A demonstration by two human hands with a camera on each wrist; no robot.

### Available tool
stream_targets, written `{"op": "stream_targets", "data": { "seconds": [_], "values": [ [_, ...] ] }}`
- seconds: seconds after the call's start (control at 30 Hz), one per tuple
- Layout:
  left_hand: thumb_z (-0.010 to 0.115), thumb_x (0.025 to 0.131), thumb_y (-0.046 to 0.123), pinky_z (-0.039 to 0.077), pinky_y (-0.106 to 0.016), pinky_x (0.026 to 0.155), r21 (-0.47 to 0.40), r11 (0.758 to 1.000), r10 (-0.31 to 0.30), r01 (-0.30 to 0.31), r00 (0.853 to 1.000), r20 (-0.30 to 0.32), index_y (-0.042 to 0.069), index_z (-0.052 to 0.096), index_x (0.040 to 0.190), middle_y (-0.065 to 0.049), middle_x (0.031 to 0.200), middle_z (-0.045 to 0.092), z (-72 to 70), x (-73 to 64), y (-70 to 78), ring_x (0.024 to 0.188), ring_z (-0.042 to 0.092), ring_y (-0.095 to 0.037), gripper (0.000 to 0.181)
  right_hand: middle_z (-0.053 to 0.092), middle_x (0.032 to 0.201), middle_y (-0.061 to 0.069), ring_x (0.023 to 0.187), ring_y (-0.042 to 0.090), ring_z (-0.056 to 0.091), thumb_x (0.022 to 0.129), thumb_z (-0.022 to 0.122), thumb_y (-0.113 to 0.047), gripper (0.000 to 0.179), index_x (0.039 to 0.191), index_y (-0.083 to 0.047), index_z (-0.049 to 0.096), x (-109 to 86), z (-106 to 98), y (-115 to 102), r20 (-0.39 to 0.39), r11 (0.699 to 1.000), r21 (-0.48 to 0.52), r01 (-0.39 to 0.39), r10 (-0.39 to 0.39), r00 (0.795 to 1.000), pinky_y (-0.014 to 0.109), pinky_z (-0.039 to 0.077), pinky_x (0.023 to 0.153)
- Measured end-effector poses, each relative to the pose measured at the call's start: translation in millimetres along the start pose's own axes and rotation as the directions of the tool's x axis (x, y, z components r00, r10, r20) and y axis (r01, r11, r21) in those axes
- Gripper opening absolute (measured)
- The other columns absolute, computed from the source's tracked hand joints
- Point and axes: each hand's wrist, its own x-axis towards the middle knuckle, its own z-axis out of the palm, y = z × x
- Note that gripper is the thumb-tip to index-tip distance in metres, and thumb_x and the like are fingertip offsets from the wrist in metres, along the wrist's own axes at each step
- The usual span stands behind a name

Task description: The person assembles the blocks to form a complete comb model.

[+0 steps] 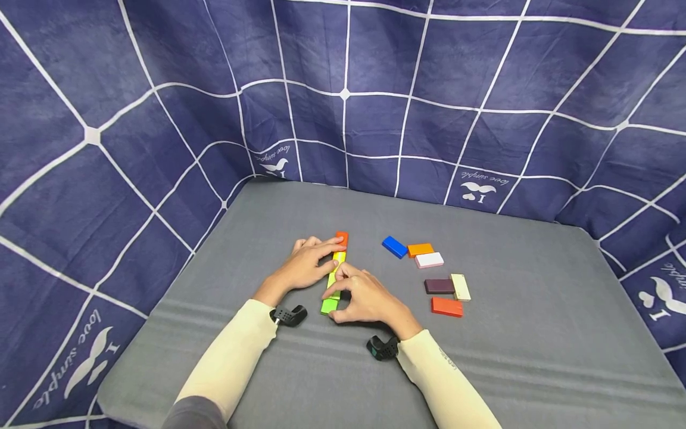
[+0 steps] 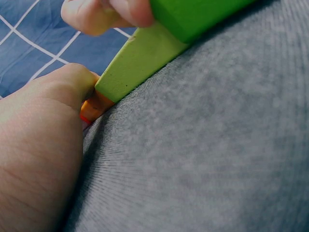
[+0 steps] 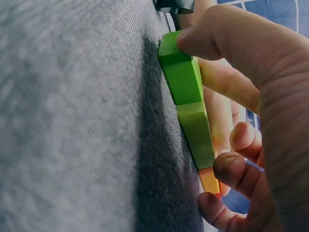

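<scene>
A row of coloured domino blocks runs away from me: green (image 1: 329, 306), yellow-green (image 1: 333, 287), yellow (image 1: 340, 257) and orange-red (image 1: 342, 236) at the far end. My right hand (image 1: 367, 295) pinches the green block, thumb at its near end and index finger on its far side. In the right wrist view, the green block (image 3: 181, 72) meets the yellow-green block (image 3: 197, 133) end to end. From the left, my left hand (image 1: 302, 265) rests outstretched fingers across the orange-red block, its thumb beside the yellow one. Fingers hide parts of the row.
Right of the row lie loose blocks: blue (image 1: 395, 246), orange (image 1: 420, 249), white-pink (image 1: 429, 260), dark purple (image 1: 439, 286), cream (image 1: 460, 287) and red (image 1: 447, 307). A grey cloth covers the table (image 1: 536, 333). Blue checked curtains (image 1: 386, 119) hang behind and at the sides.
</scene>
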Motion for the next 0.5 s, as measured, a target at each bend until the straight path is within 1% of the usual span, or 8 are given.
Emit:
{"op": "stream_targets", "data": {
  "seconds": [0.13,0.3,0.5],
  "values": [
    [0.054,0.101,0.040,0.028,-0.041,0.093,-0.003,1.000,-0.001,0.001,1.000,0.000,0.033,0.056,0.144,0.011,0.158,0.043,-0.7,1.1,1.1,0.104,0.051,-0.011,0.043,0.047,0.099,-0.011,0.085,0.004,0.046,0.071,0.082,-0.041,0.029,0.099,-0.038,0.078,0.3,-1.1,1.4,0.013,1.000,-0.016,-0.008,0.008,1.000,0.025,0.036,0.071],
    [0.054,0.101,0.041,0.028,-0.041,0.094,-0.004,1.000,-0.004,0.004,1.000,0.010,0.033,0.055,0.144,0.012,0.158,0.043,-0.8,1.7,1.8,0.104,0.050,-0.010,0.044,0.047,0.101,-0.010,0.087,0.003,0.046,0.070,0.081,-0.042,0.031,0.100,-0.039,0.077,0.2,-1.0,3.0,0.026,0.999,-0.032,-0.007,0.008,1.000,0.026,0.036,0.072],
    [0.055,0.101,0.041,0.028,-0.041,0.093,-0.005,1.000,-0.001,0.001,1.000,0.001,0.032,0.055,0.144,0.011,0.157,0.044,-0.9,0.5,1.9,0.106,0.050,-0.011,0.044,0.046,0.103,-0.010,0.090,0.004,0.046,0.070,0.080,-0.041,0.031,0.101,-0.040,0.075,1.3,0.8,4.4,0.046,1.000,-0.021,-0.010,0.011,0.999,0.027,0.036,0.071]
  ]
}}
